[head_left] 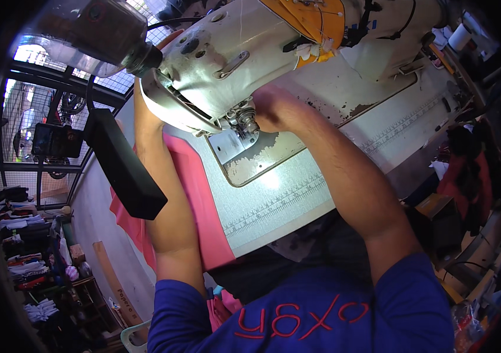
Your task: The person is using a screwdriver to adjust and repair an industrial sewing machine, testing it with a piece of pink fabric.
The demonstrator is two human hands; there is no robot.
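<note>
A worn white sewing machine [221,56] reaches across the upper middle of the view, its needle end [244,122] lit by a bright lamp. My right hand [273,109] is just behind and right of that needle end. Its fingers are hidden by the machine. My left forearm [171,194] runs up the left side over a pink cloth [206,217], and the hand itself is mostly covered by the machine head. Whether either hand grips anything does not show. The pink cloth lies along the table's left part and hangs over its edge.
Ruler markings run along the front of the pale sewing table [274,206]. A long black box-shaped part [124,165] hangs beside my left forearm. Folded clothes [24,235] are stacked at the far left. An orange cloth with pins [312,23] is wrapped around the machine arm.
</note>
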